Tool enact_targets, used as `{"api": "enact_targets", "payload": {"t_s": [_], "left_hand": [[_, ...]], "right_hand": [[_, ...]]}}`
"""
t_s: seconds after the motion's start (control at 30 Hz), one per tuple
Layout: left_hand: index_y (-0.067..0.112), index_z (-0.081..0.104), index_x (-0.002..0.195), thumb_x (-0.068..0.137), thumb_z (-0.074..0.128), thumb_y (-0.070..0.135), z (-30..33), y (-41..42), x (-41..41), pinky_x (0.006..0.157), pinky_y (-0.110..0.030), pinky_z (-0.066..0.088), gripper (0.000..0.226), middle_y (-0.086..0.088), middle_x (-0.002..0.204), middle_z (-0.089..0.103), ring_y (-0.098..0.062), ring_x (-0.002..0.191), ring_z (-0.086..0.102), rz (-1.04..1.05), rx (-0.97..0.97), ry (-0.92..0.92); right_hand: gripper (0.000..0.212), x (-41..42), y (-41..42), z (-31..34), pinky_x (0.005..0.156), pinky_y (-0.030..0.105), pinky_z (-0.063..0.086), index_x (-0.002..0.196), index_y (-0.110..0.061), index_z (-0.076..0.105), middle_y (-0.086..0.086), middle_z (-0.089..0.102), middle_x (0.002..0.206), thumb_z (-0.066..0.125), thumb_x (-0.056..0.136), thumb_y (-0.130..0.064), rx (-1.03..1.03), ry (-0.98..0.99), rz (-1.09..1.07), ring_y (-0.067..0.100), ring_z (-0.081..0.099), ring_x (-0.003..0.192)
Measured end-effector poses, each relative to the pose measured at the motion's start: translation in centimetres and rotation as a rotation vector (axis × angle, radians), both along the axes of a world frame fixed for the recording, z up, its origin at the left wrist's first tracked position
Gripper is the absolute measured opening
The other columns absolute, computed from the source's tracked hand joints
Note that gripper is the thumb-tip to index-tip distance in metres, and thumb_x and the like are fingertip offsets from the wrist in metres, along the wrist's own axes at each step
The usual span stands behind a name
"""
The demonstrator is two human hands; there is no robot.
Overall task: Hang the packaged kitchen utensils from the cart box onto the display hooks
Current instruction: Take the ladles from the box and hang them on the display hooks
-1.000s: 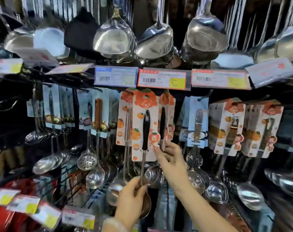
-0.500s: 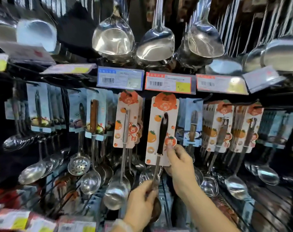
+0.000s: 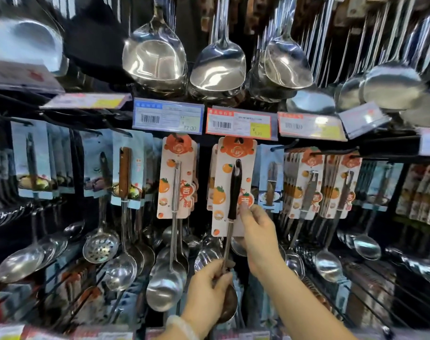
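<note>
Left hand (image 3: 209, 283) curled around the thin metal shank of the packaged ladle (image 3: 234, 190), low down near its bowl; right hand (image 3: 257, 231) pinching the orange-printed card's lower right edge; card top up beneath the red price tag (image 3: 241, 123), beside 1 matching packaged ladle (image 3: 176, 177) hanging left

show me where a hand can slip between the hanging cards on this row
Widest gap: the dark strip between the steel-handled ladle's orange card and the black-handled ladle's card that both hands hold. The blue cards to the left and the orange cards to the right hang packed, overlapping.
</note>
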State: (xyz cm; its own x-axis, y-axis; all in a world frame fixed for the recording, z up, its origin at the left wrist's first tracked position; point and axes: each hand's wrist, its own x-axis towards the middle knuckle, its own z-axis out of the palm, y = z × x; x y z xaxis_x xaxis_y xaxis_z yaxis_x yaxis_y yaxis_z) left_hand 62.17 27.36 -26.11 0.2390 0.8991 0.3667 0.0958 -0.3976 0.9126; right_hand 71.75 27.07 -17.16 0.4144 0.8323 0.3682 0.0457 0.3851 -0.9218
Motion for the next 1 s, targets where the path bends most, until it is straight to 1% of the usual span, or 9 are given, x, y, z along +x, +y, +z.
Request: {"api": "enact_targets", "payload": {"t_s": [0.23,0.37,0.5,0.6,0.67,0.73,0.8,0.9,1.0], "left_hand": [[0.024,0.065,0.090,0.088,0.058,0.005,0.8,0.2,0.0,0.061,-0.006,0.042,0.021,0.008,0.065,0.060,0.006,0.055,0.053,-0.038,-0.054,0.004],[0.030,0.066,0.085,0.086,0.060,0.006,0.2,0.8,0.1,0.071,-0.022,0.045,0.024,0.000,0.070,0.062,-0.012,0.068,0.057,-0.029,-0.096,0.054],[0.026,0.062,0.080,0.086,0.057,-0.001,1.0,2.6,0.9,0.067,-0.009,0.044,0.028,0.002,0.075,0.065,-0.012,0.073,0.060,-0.017,-0.141,0.041],[0.022,0.061,0.079,0.088,0.053,-0.003,1.5,4.3,1.7,0.068,-0.017,0.044,0.028,0.002,0.073,0.063,-0.015,0.074,0.058,-0.016,-0.195,0.092],[0.016,0.062,0.096,0.089,0.052,0.003,1.6,5.0,2.0,0.069,-0.015,0.046,0.019,0.001,0.082,0.064,-0.015,0.078,0.059,0.024,-0.210,0.168],[0.021,0.049,0.129,0.088,0.056,0.014,1.2,5.2,2.2,0.089,-0.025,0.044,0.042,-0.006,0.115,0.058,-0.023,0.105,0.056,0.156,-0.126,0.363],[0.022,0.033,0.142,0.087,0.057,0.018,0.9,4.2,2.4,0.101,-0.032,0.035,0.061,-0.011,0.135,0.043,-0.029,0.123,0.041,0.290,-0.028,0.421],[0.012,0.040,0.137,0.086,0.057,0.008,0.7,2.1,4.1,0.107,-0.036,0.028,0.054,-0.013,0.134,0.045,-0.031,0.126,0.038,0.265,0.149,0.419],[0.008,0.047,0.131,0.084,0.055,0.002,0.4,0.2,8.3,0.111,-0.038,0.027,0.047,-0.013,0.132,0.051,-0.032,0.128,0.041,0.071,0.279,0.466]], "right_hand": [[0.039,0.0,0.3,0.8,0.060,0.032,0.027,0.060,-0.021,0.039,-0.001,0.034,0.060,0.050,0.093,-0.037,-0.007,-0.012,-0.043,0.017,0.032,0.060],[0.040,0.1,1.1,0.3,0.052,0.027,0.024,0.060,-0.018,0.036,-0.003,0.031,0.056,0.051,0.094,-0.033,-0.062,0.015,-0.059,0.012,0.028,0.053],[0.041,0.4,3.1,1.6,0.054,0.029,0.023,0.061,-0.017,0.033,-0.002,0.030,0.057,0.048,0.095,-0.035,-0.212,-0.005,-0.107,0.014,0.028,0.054],[0.040,1.4,4.9,1.7,0.053,0.028,0.023,0.061,-0.016,0.036,-0.002,0.033,0.058,0.047,0.096,-0.031,-0.172,-0.090,-0.111,0.015,0.031,0.056],[0.031,1.8,5.7,1.3,0.057,0.027,0.029,0.071,-0.013,0.047,0.000,0.041,0.064,0.047,0.096,-0.031,-0.163,-0.175,-0.115,0.015,0.038,0.061],[0.027,2.1,5.7,0.3,0.067,0.029,0.039,0.103,-0.013,0.055,0.002,0.052,0.083,0.046,0.095,-0.037,-0.244,-0.234,-0.129,0.019,0.049,0.077],[0.035,2.8,4.7,-1.5,0.076,0.030,0.044,0.120,-0.018,0.050,0.001,0.054,0.097,0.048,0.093,-0.040,-0.357,-0.300,-0.136,0.022,0.055,0.091],[0.032,4.8,1.2,-4.6,0.072,0.021,0.041,0.116,-0.008,0.057,0.002,0.059,0.096,0.055,0.091,-0.028,-0.410,-0.503,-0.114,0.019,0.056,0.092],[0.030,8.9,-3.1,-6.3,0.071,0.026,0.042,0.109,-0.005,0.059,0.015,0.060,0.107,0.053,0.091,-0.028,-0.461,-0.732,-0.240,0.026,0.057,0.096]]}}
